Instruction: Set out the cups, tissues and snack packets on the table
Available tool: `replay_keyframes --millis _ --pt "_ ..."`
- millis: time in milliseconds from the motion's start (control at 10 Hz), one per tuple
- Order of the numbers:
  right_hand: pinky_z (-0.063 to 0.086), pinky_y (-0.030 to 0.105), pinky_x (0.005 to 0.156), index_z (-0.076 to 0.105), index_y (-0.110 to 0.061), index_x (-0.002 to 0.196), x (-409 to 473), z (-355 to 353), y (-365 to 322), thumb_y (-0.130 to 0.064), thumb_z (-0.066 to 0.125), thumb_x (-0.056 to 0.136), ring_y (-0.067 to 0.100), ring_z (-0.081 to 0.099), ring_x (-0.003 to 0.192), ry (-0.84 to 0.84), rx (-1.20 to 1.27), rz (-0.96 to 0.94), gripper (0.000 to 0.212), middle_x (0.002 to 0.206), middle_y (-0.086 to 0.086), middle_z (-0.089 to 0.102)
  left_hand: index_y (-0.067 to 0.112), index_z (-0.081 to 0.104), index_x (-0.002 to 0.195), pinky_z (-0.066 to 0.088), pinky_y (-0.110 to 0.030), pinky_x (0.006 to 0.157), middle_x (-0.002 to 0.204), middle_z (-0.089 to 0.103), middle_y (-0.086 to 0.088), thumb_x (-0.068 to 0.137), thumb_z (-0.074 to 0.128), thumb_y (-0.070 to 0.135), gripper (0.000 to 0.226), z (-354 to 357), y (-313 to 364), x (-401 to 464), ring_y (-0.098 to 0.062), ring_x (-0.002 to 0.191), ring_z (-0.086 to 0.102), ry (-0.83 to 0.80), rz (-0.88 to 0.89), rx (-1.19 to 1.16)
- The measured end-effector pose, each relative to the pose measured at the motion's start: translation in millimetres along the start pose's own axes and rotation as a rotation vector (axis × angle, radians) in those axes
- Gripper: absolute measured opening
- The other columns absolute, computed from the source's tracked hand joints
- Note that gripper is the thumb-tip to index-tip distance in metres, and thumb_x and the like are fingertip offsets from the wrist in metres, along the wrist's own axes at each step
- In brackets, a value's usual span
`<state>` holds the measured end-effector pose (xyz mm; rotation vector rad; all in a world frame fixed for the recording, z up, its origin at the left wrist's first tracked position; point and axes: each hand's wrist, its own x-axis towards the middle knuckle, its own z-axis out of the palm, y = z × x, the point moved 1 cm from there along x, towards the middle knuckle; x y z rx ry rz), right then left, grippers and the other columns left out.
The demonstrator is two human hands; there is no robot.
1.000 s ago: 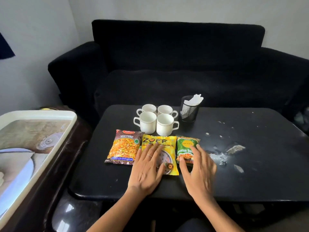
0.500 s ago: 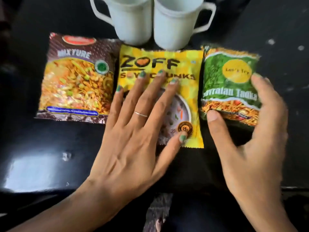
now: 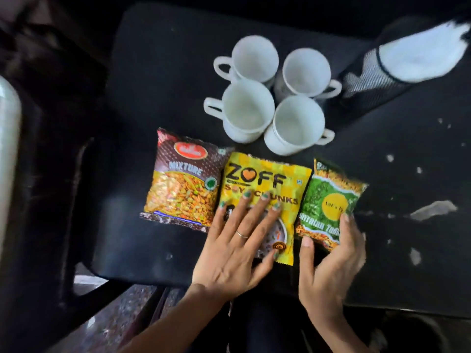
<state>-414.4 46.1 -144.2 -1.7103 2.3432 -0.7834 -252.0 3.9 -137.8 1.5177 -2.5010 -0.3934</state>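
Surface [image 3: 142,225]: black, glossy, rounded corners, seen from above. White scuffs and flecks [image 3: 433,210] on its right part. Speckled stone floor [image 3: 122,317] shows below the near edge. A pale rounded edge [image 3: 7,149] sits at far left, too cropped to identify. Rest of the room is dark and motion-blurred.

Counts:
- Cups [image 3: 248,110]: 4, white, empty, upright, packed in a 2x2 cluster, touching. Left pair has handles pointing left, right pair pointing right.
- Snack packets: 3, flat in a row just in front of the cups. Brown "Mixture" packet [image 3: 183,184] on the left, yellow "Zoff" packet [image 3: 265,189] in the middle, green packet [image 3: 328,205] on the right. The yellow one's edges touch or slightly overlap both neighbours.
- Tissue holder [image 3: 369,80]: 1, black mesh, right of the cups, white tissues [image 3: 420,54] sticking out of the top. Blurred.

Hands:
- Left hand [image 3: 234,248]: grip wide, fingers straight and spread, lying flat on the lower half of the yellow packet. Ring on one finger.
- Right hand [image 3: 331,271]: grip narrow, on the green packet's lower right corner, thumb at its bottom edge, fingers curled along its right side.
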Motion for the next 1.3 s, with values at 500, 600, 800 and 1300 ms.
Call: replay_keyframes --millis 500,600,800,1300 --pt "0.016 0.056 0.114 0.007 -0.019 0.147 7.0 3.4 -1.6 -0.040 0.038 0.094 0.034 0.031 0.135 -0.079 -0.086 -0.018 0.065 0.138 0.024 0.034 0.024 0.013 0.152 0.003 -0.042 0.120 0.161 0.005 0.003 0.093 0.032 0.053 0.068 3.6 -3.2 -1.8 -0.020 0.148 0.008 -0.026 0.017 0.034" --pt "0.016 0.054 0.115 0.013 -0.014 0.144 10.9 5.0 -4.1 -0.042 0.036 0.094 0.035 0.033 0.134 -0.104 -0.106 0.008 0.061 0.136 0.024 0.037 0.024 0.011 0.153 0.002 -0.042 0.120 0.161 0.004 0.004 0.094 0.029 0.054 0.068 5.4 -5.2 0.8 -0.019 0.148 0.006 -0.031 0.017 0.032" --pt "0.028 0.055 0.110 0.024 -0.010 0.141 25.5 -22.0 -15.8 -0.038 0.045 0.089 0.031 0.036 0.132 -0.327 -0.086 0.134 0.063 0.139 0.024 0.043 0.022 0.018 0.151 0.005 -0.047 0.118 0.161 0.007 0.002 0.096 0.026 0.054 0.064 -11.4 4.3 7.0 -0.021 0.147 0.013 -0.190 -0.078 0.065" --pt "0.019 0.050 0.114 0.026 -0.010 0.146 134.7 -189.7 -114.6 -0.022 0.061 0.081 0.030 0.024 0.142 -0.524 -0.283 -0.023 0.075 0.152 0.014 0.029 0.019 0.006 0.153 -0.018 -0.047 0.113 0.161 -0.001 -0.002 0.098 0.025 0.047 0.064 -233.3 86.4 75.8 -0.025 0.148 -0.005 -0.302 -0.242 0.126"
